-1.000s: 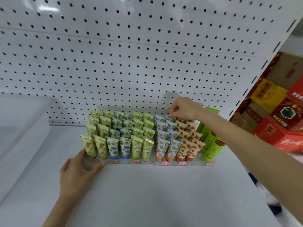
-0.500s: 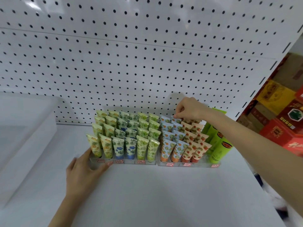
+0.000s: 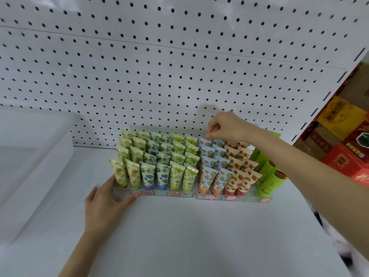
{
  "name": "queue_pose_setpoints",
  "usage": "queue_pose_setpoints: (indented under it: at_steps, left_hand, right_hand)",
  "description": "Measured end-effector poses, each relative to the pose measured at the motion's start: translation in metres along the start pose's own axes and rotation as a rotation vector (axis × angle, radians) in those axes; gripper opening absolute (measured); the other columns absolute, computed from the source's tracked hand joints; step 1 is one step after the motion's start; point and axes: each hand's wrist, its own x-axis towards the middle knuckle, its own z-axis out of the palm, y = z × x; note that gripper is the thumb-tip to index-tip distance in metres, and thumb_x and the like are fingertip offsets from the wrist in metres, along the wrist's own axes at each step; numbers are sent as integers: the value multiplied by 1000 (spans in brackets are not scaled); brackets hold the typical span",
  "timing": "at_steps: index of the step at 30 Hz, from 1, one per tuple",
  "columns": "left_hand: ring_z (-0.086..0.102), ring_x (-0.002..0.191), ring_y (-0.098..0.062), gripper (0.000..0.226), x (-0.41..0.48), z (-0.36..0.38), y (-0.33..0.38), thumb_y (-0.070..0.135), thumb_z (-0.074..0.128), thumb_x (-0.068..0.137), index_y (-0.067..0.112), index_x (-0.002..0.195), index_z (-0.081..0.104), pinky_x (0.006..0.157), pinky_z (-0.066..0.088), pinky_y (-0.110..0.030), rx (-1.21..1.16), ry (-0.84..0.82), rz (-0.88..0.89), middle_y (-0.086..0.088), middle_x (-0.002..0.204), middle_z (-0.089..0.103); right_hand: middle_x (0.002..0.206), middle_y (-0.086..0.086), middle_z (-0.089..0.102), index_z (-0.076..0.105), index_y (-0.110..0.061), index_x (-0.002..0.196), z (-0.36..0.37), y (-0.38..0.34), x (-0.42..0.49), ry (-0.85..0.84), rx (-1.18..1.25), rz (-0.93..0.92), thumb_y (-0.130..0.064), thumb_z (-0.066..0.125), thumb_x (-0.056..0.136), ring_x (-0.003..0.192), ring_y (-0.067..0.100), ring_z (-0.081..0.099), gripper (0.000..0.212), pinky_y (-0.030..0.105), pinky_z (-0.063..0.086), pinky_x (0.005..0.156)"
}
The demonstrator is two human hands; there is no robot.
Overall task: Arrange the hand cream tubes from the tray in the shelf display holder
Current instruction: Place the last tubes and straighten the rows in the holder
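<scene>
A clear stepped display holder (image 3: 159,193) stands on the white shelf against the pegboard, filled with rows of patterned hand cream tubes (image 3: 161,156): yellow, blue-flowered, green, orange-capped and strawberry ones. My left hand (image 3: 106,202) rests on the holder's front left corner, thumb along its side and fingers straight against its front edge. My right hand (image 3: 225,125) reaches over the back row. Its thumb and fingertips pinch the top of a light blue tube (image 3: 204,141) standing in the rear slot.
A white plastic tray (image 3: 34,166) sits at the left of the shelf. Tall green tubes (image 3: 267,172) stand at the holder's right end. Red and yellow boxes (image 3: 343,136) fill the neighbouring bay on the right. The pegboard (image 3: 159,66) closes the back.
My right hand stays at the back row on the light blue tube, its fingers slightly raised. The left hand keeps its place at the holder's corner. The camera view shifted a little.
</scene>
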Motion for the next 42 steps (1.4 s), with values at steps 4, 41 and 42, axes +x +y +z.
queue_pose_setpoints:
  at_steps: [4,41,42]
  left_hand:
    - [47,122,-28,73,-3,-2,5,64,65,70,30,132,49,112,25,-46,-19,15,16,0,117,67]
    - [50,118,-32,79,-5,-5,10,69,55,63,26,129,52,110,28,-49,5,-4,24,-4,116,67]
    - [50,118,-33,80,-5,-5,9,71,54,62,27,129,51,110,29,-50,11,-6,23,-5,116,67]
  right_hand:
    - [69,0,64,69,-13,73,2,-6,-6,-7,-1,-24,-25,71,83,62,9,55,15,21,45,62]
    - [65,-7,59,72,-19,79,-9,28,-83,-59,-99,84,-28,72,81,61,7,54,10,20,40,58]
    - [63,-10,58,71,-18,78,-7,27,-83,-64,-100,82,-28,72,82,59,3,53,11,18,40,57]
